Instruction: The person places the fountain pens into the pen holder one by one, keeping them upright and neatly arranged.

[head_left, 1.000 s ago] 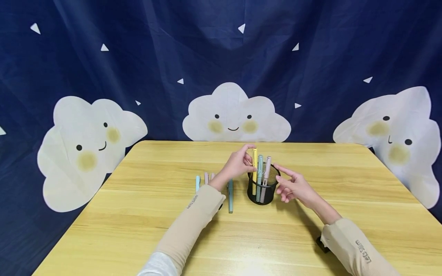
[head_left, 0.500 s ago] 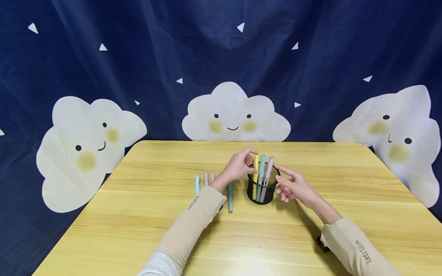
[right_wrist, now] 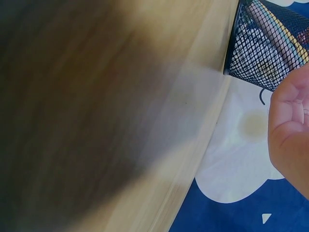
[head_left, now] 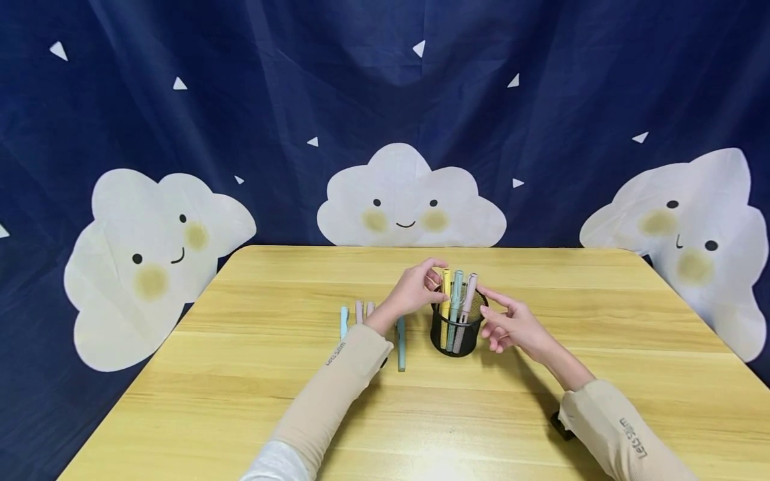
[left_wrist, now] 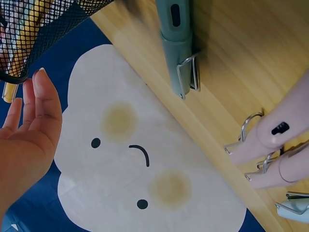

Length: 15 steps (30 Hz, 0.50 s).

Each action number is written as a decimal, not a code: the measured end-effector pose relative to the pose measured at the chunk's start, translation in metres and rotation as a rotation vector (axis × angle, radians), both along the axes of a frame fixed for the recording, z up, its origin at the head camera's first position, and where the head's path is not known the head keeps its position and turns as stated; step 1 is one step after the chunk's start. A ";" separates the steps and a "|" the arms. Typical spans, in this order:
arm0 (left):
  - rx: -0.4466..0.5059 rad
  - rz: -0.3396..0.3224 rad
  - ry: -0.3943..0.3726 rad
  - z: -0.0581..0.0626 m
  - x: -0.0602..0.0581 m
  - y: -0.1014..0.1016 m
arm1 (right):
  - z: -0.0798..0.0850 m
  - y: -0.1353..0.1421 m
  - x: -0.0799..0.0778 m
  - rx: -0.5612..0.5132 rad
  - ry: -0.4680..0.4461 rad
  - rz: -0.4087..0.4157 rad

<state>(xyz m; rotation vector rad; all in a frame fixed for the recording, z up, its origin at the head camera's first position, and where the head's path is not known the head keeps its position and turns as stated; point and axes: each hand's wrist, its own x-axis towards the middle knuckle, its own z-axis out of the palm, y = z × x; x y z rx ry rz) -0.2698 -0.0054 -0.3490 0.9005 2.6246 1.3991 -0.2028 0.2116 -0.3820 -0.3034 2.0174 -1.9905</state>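
A black mesh pen cup [head_left: 479,329] stands upright on the table in the head view. Inside it lean a yellow pen [head_left: 446,284], a grey-green pen [head_left: 454,304] and a pale purple pen [head_left: 468,294]. My left hand [head_left: 414,288] pinches the yellow pen's upper end, index finger at its top and thumb at its side. At the cup's right side, my right hand [head_left: 516,326] touches the rim with extended index finger and thumb; its other fingers bend loosely below. In the left wrist view, the left fingertips [left_wrist: 41,79] are beside the cup's rim.
Left of the cup lie a grey-green pen [head_left: 401,344], two pale purple pens [head_left: 359,311] and a light blue pen [head_left: 344,322], partly hidden by my left forearm. The wooden table [head_left: 517,427] ends at a dark blue cloud-patterned curtain [head_left: 271,133].
My left hand has lowered the yellow pen further into the cup, and the pens inside have shifted slightly right. Over the last half second little moves. My right hand has stayed at the rim.
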 end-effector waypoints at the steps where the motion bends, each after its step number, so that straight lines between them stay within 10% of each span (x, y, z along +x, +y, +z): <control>1: 0.003 -0.001 -0.003 0.000 0.000 -0.001 | 0.000 0.000 0.000 0.001 -0.002 -0.004; 15: 0.058 0.005 -0.079 -0.001 0.000 -0.010 | 0.000 0.000 -0.001 -0.003 0.000 -0.004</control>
